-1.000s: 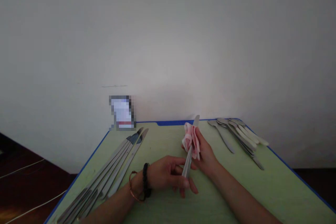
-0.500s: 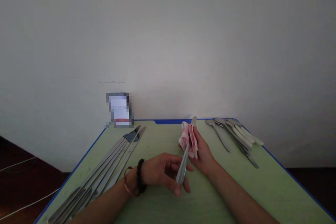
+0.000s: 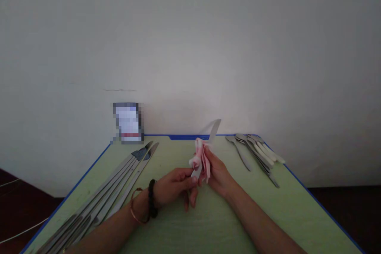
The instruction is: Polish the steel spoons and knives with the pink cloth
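Observation:
A table knife (image 3: 214, 130) slants up and away over the middle of the table, its blade sticking out past a folded pink-and-white cloth (image 3: 204, 166). My right hand (image 3: 218, 172) is closed on the cloth, which is wrapped about the knife. Thumb and fingers of my left hand (image 3: 178, 184) pinch the knife's handle just below the cloth; the handle's end is hidden by the fingers. Several table knives (image 3: 119, 184) lie side by side at the left, partly behind my left forearm.
At the right back lie a single spoon (image 3: 239, 154), a stack of spoons (image 3: 253, 149) and some white-handled cutlery (image 3: 266, 152). A blurred-out, phone-like device (image 3: 127, 121) leans on the wall (image 3: 190, 47). The green table (image 3: 184, 230) has a blue edge.
My left hand has closed on the knife's handle and pushed the knife up through the cloth, so more blade shows beyond it. The view has shifted slightly.

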`<state>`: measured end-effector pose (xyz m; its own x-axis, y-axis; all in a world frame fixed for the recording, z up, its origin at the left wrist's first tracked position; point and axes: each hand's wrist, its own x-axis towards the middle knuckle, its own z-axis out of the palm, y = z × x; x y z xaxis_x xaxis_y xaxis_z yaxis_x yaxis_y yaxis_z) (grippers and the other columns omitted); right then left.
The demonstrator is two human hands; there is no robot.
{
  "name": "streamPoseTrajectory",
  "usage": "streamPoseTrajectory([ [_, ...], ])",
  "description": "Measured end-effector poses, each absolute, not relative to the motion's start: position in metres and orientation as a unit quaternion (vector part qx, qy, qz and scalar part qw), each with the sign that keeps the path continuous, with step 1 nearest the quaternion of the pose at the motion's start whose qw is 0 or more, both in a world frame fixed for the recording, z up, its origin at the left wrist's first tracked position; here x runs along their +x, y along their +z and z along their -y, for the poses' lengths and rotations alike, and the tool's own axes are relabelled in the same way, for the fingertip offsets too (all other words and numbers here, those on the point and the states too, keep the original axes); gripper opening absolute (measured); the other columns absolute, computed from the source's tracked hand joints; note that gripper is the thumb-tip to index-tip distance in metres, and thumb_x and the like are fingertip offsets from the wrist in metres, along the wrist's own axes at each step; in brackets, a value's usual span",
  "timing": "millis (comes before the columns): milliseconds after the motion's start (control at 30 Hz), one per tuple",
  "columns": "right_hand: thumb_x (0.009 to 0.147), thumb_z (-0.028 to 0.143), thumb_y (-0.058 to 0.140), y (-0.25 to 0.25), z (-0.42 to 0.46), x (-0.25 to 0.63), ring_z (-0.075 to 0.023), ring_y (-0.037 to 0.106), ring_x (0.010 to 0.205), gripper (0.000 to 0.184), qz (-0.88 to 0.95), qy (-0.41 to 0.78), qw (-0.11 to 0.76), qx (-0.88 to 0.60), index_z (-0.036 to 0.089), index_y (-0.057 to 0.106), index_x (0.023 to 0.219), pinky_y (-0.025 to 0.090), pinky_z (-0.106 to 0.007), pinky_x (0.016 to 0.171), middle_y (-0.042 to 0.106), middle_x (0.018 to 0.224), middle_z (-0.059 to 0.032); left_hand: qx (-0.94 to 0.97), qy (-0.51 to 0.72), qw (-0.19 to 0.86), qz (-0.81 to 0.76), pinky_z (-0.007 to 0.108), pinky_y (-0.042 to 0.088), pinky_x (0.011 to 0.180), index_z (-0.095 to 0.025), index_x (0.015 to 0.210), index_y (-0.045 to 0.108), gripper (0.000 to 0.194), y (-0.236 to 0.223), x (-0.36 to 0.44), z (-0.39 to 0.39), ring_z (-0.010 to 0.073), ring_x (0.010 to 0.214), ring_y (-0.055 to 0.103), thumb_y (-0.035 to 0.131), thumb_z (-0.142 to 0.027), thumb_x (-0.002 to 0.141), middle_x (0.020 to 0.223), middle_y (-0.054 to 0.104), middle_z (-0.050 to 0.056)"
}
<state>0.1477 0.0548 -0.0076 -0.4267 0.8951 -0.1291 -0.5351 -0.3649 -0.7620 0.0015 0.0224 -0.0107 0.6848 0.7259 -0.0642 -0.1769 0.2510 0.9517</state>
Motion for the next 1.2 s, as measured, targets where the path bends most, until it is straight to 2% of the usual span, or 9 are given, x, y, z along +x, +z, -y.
streamPoseTrajectory([
  [133,0.077,0.052,0.055,-0.009,-0.054,0.147,-0.0114,0.053,0.042,0.038,0.337,0.776,0.466,-0.258,0.015,0.057,0.076,0.041,-0.023,0.042,0.063,0.059,-0.0012,0.501,0.366,0.718,-0.316,0.018,0.041,0.035,-0.014,0.071,0.052,0.041,-0.008,0.008,-0.022,0.0099,0.037,0.051,0.056,-0.055,0.077,0.043,0.053,-0.003],
  [300,0.077,0.053,0.055,-0.006,-0.052,0.147,-0.0120,0.056,0.048,0.038,0.351,0.776,0.465,-0.241,0.015,0.058,0.079,0.044,-0.024,0.047,0.065,0.066,-0.0024,0.478,0.382,0.713,-0.343,0.019,0.041,0.035,-0.014,0.069,0.052,0.043,-0.006,0.010,-0.021,0.0092,0.035,0.048,0.056,-0.057,0.075,0.041,0.051,-0.004],
  [533,0.074,0.045,0.062,-0.008,-0.049,0.148,-0.0133,0.058,0.057,0.029,0.370,0.765,0.469,-0.241,0.016,0.060,0.080,0.046,-0.026,0.057,0.065,0.065,-0.0009,0.421,0.366,0.759,-0.336,0.016,0.025,0.030,-0.017,0.060,0.046,0.040,-0.003,0.003,-0.024,0.0071,0.030,0.037,0.059,-0.053,0.072,0.036,0.026,-0.012],
  [800,0.068,0.042,0.069,-0.007,-0.047,0.147,-0.0153,0.060,0.074,0.030,0.401,0.763,0.456,-0.219,0.016,0.062,0.079,0.045,-0.027,0.070,0.065,0.073,-0.0024,0.394,0.339,0.799,-0.303,0.019,0.026,0.035,-0.017,0.043,0.044,0.043,-0.007,-0.003,-0.028,0.0072,0.027,0.035,0.046,-0.045,0.075,0.026,0.025,-0.008],
  [1067,0.072,0.044,0.065,-0.005,-0.046,0.147,-0.0140,0.058,0.062,0.031,0.398,0.764,0.457,-0.222,0.015,0.062,0.081,0.045,-0.026,0.061,0.063,0.063,-0.0008,0.393,0.349,0.794,-0.307,0.019,0.030,0.039,-0.015,0.046,0.051,0.041,-0.006,0.001,-0.026,0.0084,0.031,0.041,0.047,-0.043,0.076,0.027,0.034,-0.006],
  [1200,0.074,0.047,0.062,-0.003,-0.045,0.147,-0.0115,0.054,0.052,0.033,0.415,0.768,0.434,-0.222,0.014,0.061,0.071,0.043,-0.023,0.052,0.060,0.055,-0.0004,0.385,0.333,0.826,-0.242,0.020,0.028,0.038,-0.015,0.045,0.051,0.038,-0.005,-0.006,-0.025,0.0087,0.029,0.038,0.048,-0.039,0.074,0.025,0.032,-0.005],
])
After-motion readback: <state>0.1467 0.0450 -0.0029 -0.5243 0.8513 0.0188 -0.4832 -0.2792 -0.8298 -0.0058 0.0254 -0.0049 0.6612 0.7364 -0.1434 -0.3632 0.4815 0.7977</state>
